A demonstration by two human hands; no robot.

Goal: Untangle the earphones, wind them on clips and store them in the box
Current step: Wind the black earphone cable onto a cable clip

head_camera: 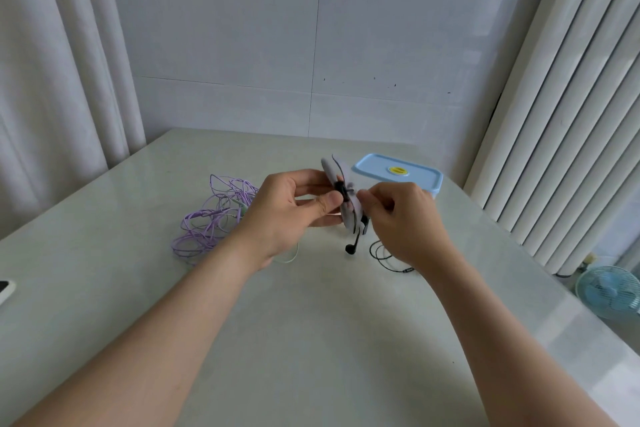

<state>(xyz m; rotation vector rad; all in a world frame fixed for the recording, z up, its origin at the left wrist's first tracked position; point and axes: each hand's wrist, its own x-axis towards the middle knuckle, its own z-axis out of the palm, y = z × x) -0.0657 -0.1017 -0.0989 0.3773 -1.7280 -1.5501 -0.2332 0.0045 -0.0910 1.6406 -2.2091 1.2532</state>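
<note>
Both hands are raised over the surface [311, 340], mid-frame. Left hand [287, 215] pinches the clip [330, 170], thumb by the black cord [341, 189] wound at its waist. Right hand [405, 218] pinches the cord at the clip's right face. Clip long axis is near upright, top leaning left. Earbud [350, 248] hangs below, pointing down-left. Purple tangle [211, 218] lies left, lidded box [398, 173] behind.

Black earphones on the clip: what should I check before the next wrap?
1. Clip held by left hand: ok.
2. Black cord pinched by right hand: ok.
3. Its slack clear of purple earphones: ok.
4. Earbud tucked in: not ok, it dangles.
5. Box open: not ok, lid on.
</note>
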